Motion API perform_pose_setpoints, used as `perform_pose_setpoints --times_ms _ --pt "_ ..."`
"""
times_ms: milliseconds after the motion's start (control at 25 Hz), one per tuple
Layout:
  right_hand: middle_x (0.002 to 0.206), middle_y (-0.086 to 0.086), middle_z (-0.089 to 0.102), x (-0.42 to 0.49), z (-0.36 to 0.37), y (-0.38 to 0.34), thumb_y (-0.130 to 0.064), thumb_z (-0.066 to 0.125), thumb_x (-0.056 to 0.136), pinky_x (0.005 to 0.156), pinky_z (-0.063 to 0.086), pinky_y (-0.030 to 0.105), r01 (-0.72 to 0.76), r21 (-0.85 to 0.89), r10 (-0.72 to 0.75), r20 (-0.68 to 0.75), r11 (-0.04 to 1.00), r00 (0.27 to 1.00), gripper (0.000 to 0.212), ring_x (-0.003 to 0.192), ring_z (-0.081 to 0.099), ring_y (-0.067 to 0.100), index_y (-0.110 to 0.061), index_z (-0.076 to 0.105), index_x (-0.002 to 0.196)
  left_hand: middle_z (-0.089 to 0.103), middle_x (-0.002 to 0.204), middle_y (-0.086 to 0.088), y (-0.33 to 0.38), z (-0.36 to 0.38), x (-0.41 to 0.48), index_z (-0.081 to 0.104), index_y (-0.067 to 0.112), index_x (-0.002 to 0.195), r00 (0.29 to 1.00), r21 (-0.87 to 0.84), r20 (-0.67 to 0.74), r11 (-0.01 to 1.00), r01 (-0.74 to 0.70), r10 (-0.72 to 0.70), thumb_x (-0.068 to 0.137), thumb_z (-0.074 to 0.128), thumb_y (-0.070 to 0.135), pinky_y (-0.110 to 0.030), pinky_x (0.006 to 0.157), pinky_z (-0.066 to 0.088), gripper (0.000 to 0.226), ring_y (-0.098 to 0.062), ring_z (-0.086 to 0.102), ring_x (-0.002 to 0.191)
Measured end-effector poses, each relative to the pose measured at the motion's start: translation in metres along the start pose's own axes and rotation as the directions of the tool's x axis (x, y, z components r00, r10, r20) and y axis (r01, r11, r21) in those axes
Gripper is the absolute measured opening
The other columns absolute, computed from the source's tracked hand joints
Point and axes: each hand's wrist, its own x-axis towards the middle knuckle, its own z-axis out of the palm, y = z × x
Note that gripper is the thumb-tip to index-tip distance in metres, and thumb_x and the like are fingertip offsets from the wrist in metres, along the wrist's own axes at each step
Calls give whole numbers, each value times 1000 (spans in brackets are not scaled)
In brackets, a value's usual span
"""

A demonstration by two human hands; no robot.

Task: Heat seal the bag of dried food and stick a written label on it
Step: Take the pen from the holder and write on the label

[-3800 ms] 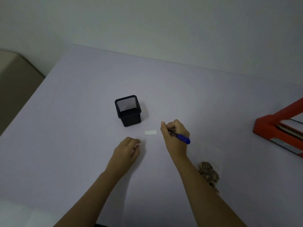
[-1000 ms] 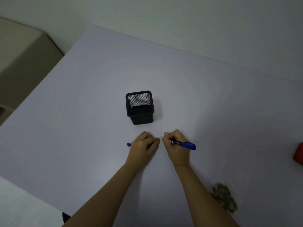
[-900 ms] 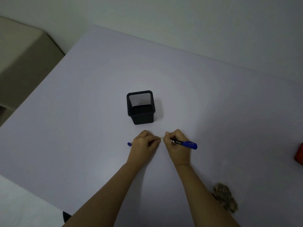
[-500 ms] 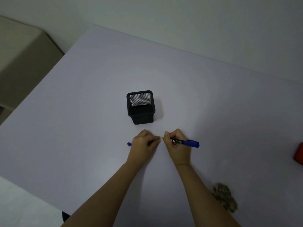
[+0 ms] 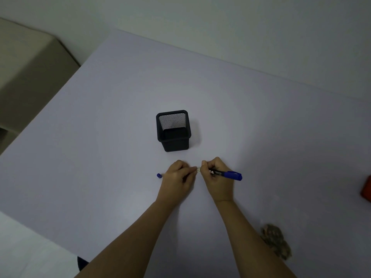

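Lilac table: two hands pinch seemingly one label; one pen, one holder.

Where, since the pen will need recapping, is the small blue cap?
In the head view, the small blue cap shows just left of the left hand over the lilac table, nearer the person than the black mesh pen holder.

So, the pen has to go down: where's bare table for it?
Bare table spreads left of the pen cap and pen holder, also right of the right hand up to the red object. Crowded: between the holder and the left hand, and beside the bag of dried food.
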Motion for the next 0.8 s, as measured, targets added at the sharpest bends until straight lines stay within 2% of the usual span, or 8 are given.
perform_pose_setpoints --times_ms 320,560,680,800 --pt "57 15 57 0 1 2 -17 58 82 52 45 11 20 -2 -20 2 1000 1000 24 61 54 23 -4 49 64 60 79 -6 -2 2 0 73 6 93 1000 -8 -1 1000 2 -2 82 65 13 -5 70 38 15 -9 53 72" --pt "57 12 55 -1 1 2 -20 58 83 53 45 10 27 0 -27 -6 1000 1000 23 61 53 21 -10 48 65 60 80 -6 -2 2 0 73 6 94 1000 -3 3 1000 -2 2 83 65 14 -5 70 38 16 -11 54 72" --pt "56 8 54 0 1 3 -22 58 83 52 44 11 33 -24 -34 -31 999 999 25 59 52 16 -8 49 65 60 79 -7 -3 3 0 73 6 94 1000 -3 -2 1000 -8 8 82 66 13 -4 70 38 16 -9 53 72" --pt "56 11 55 0 2 3 -28 55 84 52 44 11 58 -16 -58 -25 998 998 29 58 51 17 -8 48 64 60 78 -6 -3 3 0 73 6 94 1000 -4 -3 1000 -7 7 82 65 13 -7 69 38 16 -9 52 71"
